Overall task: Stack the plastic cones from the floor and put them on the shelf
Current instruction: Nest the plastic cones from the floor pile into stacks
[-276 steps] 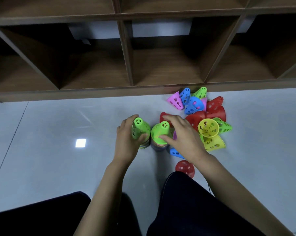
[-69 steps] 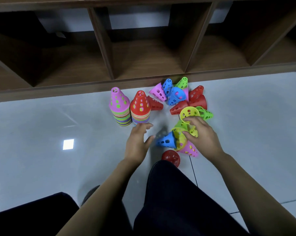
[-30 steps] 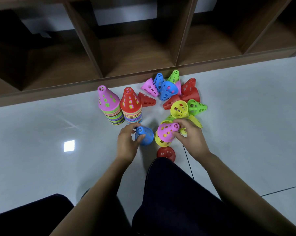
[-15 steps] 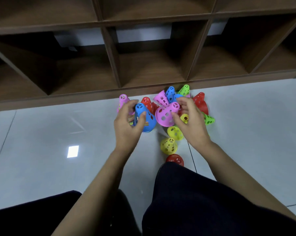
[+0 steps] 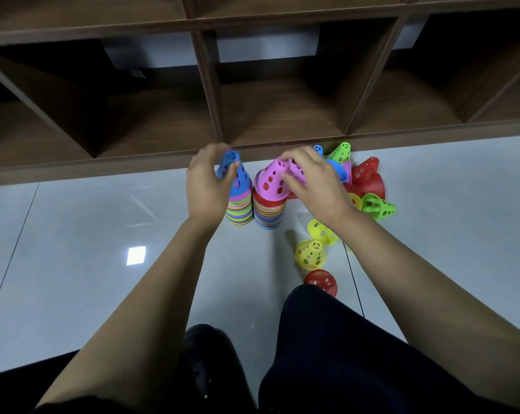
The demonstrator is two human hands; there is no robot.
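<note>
Nearest the person, below both wrists, a lone red cone (image 5: 321,281) lies on the floor (image 5: 88,234) just beyond the dark trouser legs (image 5: 327,354). A little farther out, under the right forearm, lie two yellow cones (image 5: 309,254).

The left hand (image 5: 204,189) has its fingers curled round the tip of a blue cone (image 5: 234,176), which sits on top of the left stack (image 5: 239,209). The tip is blurred, so whether the cone is fully seated is hard to say. The right hand (image 5: 315,183) grips a pink cone (image 5: 271,181) by its upper part. This cone is tilted, with its wide rim at the top of the right stack (image 5: 269,213). The two stacks stand touching between the hands.

Beyond and outboard of the right hand lies a loose pile (image 5: 367,180) of red, green and blue cones. Beyond both hands are the open compartments of the shelf (image 5: 282,115), with no cones in them.

The step in hand looks like capping each stack with one cone. Next, the pink cone needs levelling and pressing down so it nests. Then both hands must let go and reach for the loose cones near the right hand.
</note>
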